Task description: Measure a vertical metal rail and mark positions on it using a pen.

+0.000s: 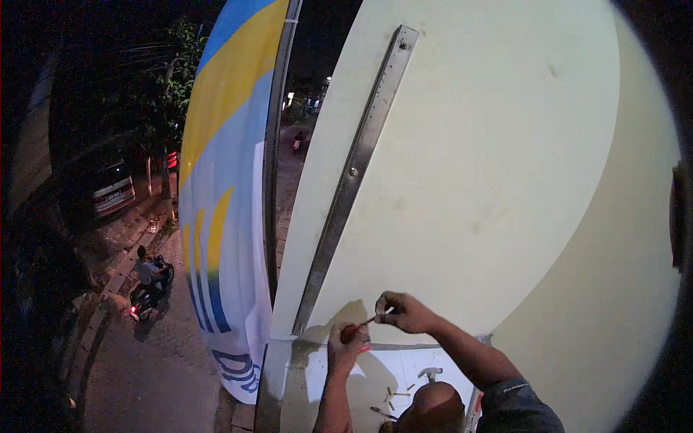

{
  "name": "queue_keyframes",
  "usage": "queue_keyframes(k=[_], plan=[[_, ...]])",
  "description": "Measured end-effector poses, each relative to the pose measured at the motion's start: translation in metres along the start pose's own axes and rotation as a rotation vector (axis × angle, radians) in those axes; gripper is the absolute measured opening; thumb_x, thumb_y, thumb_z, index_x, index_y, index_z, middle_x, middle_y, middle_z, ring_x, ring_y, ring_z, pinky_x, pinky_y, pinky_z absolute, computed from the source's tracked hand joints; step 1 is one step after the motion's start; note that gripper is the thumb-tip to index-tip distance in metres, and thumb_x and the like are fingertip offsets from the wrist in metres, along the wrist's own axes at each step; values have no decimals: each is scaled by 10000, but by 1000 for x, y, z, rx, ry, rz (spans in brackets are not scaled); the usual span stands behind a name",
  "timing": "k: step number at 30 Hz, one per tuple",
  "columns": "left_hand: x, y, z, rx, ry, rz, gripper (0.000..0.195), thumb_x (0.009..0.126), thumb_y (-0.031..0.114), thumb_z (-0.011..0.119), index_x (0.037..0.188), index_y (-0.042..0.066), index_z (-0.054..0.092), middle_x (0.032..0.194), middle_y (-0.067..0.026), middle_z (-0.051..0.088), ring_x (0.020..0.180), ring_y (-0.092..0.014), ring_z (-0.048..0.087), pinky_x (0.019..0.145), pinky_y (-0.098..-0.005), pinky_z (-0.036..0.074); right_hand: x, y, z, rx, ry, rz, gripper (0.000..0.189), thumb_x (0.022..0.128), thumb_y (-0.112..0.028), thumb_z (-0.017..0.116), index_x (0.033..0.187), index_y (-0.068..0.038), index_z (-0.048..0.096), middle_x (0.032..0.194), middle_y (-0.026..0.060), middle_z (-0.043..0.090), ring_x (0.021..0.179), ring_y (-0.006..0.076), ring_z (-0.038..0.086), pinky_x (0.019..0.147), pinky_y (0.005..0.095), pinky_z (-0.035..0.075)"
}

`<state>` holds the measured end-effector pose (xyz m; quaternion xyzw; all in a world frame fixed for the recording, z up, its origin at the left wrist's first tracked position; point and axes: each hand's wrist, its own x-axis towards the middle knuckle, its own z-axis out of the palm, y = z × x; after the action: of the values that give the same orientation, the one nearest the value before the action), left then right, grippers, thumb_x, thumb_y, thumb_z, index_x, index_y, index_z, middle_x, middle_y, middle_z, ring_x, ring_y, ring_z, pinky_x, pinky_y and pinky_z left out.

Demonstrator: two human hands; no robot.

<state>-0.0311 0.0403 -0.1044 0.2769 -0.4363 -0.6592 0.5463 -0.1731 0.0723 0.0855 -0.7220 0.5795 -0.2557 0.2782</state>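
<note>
My left hand [345, 349] is closed around a red-handled tool [349, 333], which looks like a screwdriver. A thin dark shaft [368, 321] points from it toward my right hand [405, 313], whose fingertips pinch its far end. Both hands are in front of a pale wall [460, 178], above a white surface [392, 357]. On that surface lie a claw hammer [431, 372], several small tan plug-like pieces [401, 394] and a dark pen-like tool [383, 413]. The hammer's handle is hidden behind a rounded body part, seemingly a knee [439, 403].
A slotted metal bar [353, 187] is bolted to the wall, left of and above my hands. A metal post [275, 146] stands beside a blue, yellow and white banner [222, 178]. Far below runs a paved street [162, 373] with a motorcycle rider [149, 276] and a parked vehicle [113, 195].
</note>
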Motion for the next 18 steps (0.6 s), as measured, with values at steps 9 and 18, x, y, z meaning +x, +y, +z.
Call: queue_keyframes(k=[9,18], plan=[[-3,-81,-104,193,193,70,388,987,430,635,1004,42,627,908,-12,612,814,-134,571,729,-315,515,50,-155,-113,74,490,-255,261,960,-202,701,1109,8,657,912,57,675,816,134,630,758,302,539],[52,-239,-213,-193,148,-130,281,985,343,637,1117,98,598,887,-14,580,796,-140,565,586,-309,469,141,-174,-112,85,636,-320,285,954,-184,717,1143,26,683,914,35,679,783,111,605,722,273,515]])
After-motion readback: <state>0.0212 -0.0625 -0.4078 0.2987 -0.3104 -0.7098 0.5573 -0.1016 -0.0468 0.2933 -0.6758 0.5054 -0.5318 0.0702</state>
